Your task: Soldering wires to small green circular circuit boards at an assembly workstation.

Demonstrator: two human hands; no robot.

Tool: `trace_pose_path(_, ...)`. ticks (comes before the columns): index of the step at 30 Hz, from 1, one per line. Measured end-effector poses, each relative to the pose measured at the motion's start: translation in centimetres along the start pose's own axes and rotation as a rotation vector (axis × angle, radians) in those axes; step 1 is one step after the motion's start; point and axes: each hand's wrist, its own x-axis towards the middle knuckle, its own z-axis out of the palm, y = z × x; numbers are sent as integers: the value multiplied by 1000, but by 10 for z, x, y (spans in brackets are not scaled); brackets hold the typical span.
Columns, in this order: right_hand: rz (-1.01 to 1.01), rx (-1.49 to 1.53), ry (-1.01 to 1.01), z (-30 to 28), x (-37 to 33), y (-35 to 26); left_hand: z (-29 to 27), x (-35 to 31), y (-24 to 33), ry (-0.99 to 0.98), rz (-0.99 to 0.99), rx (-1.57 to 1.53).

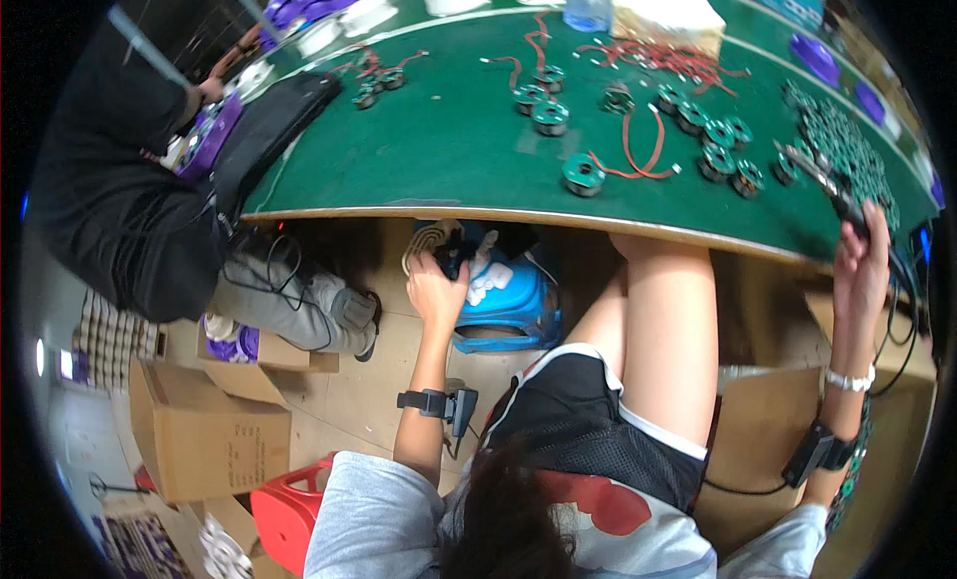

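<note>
My right hand, at the right end of the green worktable, is closed round the black handle of a soldering iron. Its metal tip points up and left, close to several small motor coils with round green boards. Below the table's front edge, my left hand has its fingers curled round a black object, whose kind I cannot make out. That hand is above a blue stool with white pieces on it. One coil with red wires sits near the table's front edge.
Red wires are bunched at the back, and green rings crowd the right. A person in black works at the left beside a black bag. A cardboard box and a red stool stand on the floor.
</note>
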Motion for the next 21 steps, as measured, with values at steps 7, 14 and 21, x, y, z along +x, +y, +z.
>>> trace_pose_path(7,-19,21,45,28,-19,-10,122,56,18,53,547,-102)
trace_pose_path(14,-21,-71,41,26,-19,-10,164,72,27,147,900,-116)
trace_pose_path(21,-21,-98,0,31,-17,-16,162,63,22,147,919,-109)
